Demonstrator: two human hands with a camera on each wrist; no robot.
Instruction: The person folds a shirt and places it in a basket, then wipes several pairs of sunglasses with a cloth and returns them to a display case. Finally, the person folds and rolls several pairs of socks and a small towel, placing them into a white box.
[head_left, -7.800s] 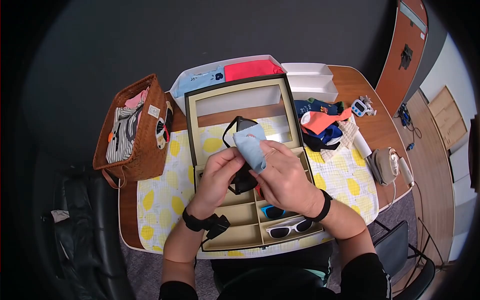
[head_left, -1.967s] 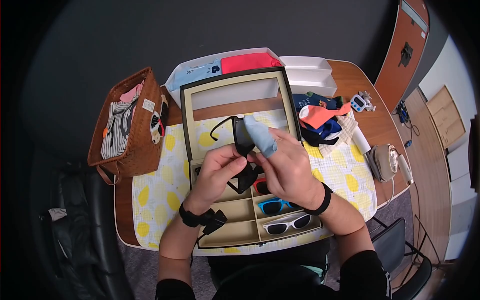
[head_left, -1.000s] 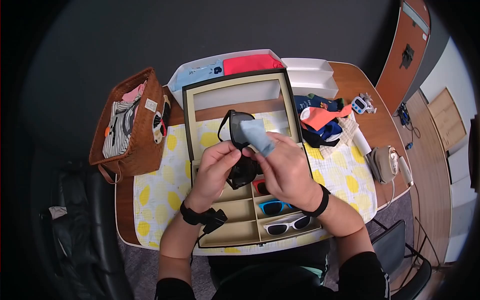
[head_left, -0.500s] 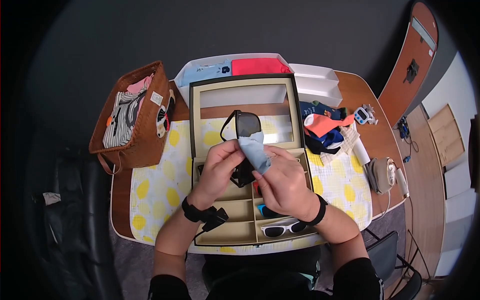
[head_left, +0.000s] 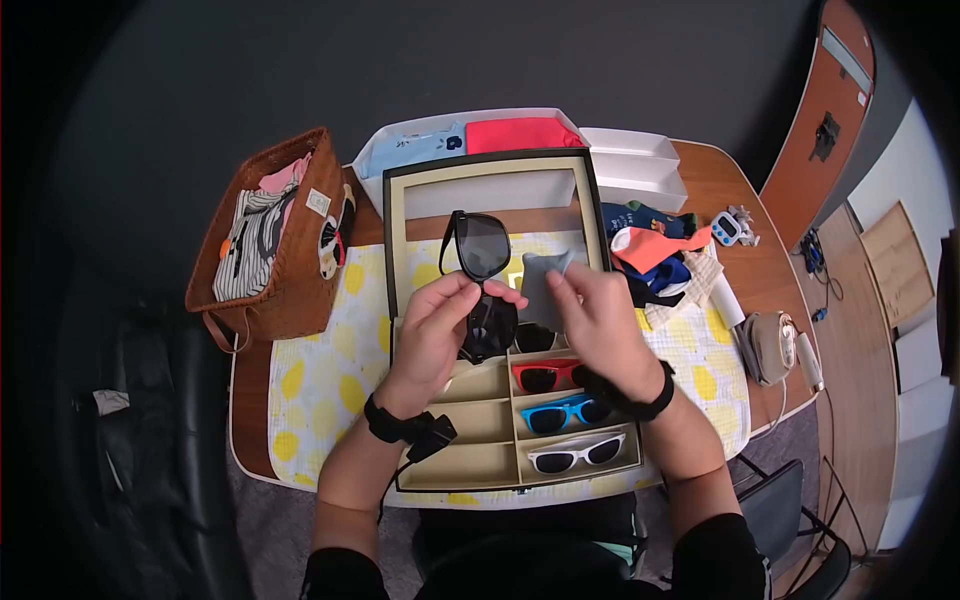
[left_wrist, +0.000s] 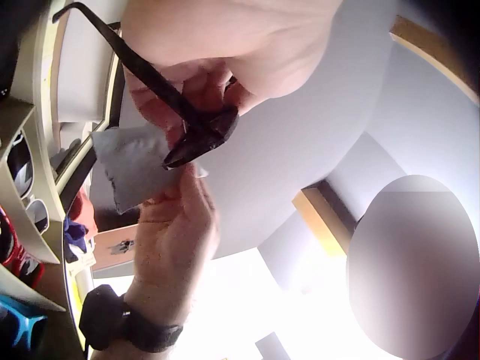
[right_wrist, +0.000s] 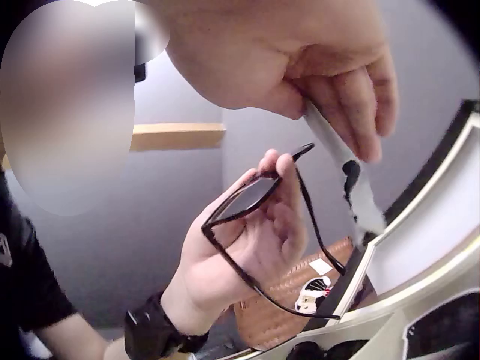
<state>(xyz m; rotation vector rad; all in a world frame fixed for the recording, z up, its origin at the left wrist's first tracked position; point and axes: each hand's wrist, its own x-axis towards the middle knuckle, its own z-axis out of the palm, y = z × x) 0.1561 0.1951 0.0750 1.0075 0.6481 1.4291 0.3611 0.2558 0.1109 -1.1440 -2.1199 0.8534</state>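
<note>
My left hand (head_left: 428,340) pinches a pair of black sunglasses (head_left: 484,246) near the bridge, one lens above the fingers and one below, temples unfolded. Beside it, my right hand (head_left: 608,328) grips a grey-blue cleaning cloth (head_left: 542,287) between thumb and fingers. In the right wrist view the cloth (right_wrist: 358,191) hangs apart from the sunglasses (right_wrist: 251,199). Both hands are over an open sunglasses case (head_left: 458,465) with its windowed lid raised. Down its right column lie black (head_left: 535,339), red (head_left: 540,377), blue (head_left: 562,413) and white sunglasses (head_left: 577,456).
A wicker basket (head_left: 300,265) of clothes stands at the left. Behind the lid is a white box (head_left: 365,180) with folded blue and red garments, beside another white box (head_left: 650,185). Socks (head_left: 655,245), a timer (head_left: 725,229) and a beige pouch (head_left: 765,345) lie at the right.
The cloth, half a second ago against the sunglasses, has moved right and away from them with my right hand. My left hand keeps the sunglasses in about the same place.
</note>
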